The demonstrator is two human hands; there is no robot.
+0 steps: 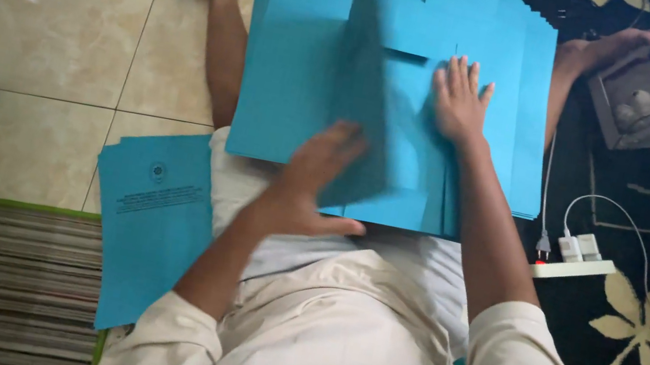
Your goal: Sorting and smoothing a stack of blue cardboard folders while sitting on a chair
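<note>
The left hand [317, 174] is gripping and lifting one blue paper cover sheet [368, 92] while the open right hand [459, 101] is pressing the blue paper stack [288, 87] flat, steadying it on the lap.

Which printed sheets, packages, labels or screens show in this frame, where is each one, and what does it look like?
Printed blue sheet: on the floor by the left arm; rectangular, small round emblem above dark text lines.
Blue sheet stack: on the lap, plain faces, right hand flat on it.
Lifted blue sheet: blurred, at the left hand.
White power strip: on the dark rug, no label readable.
No screens.
</note>
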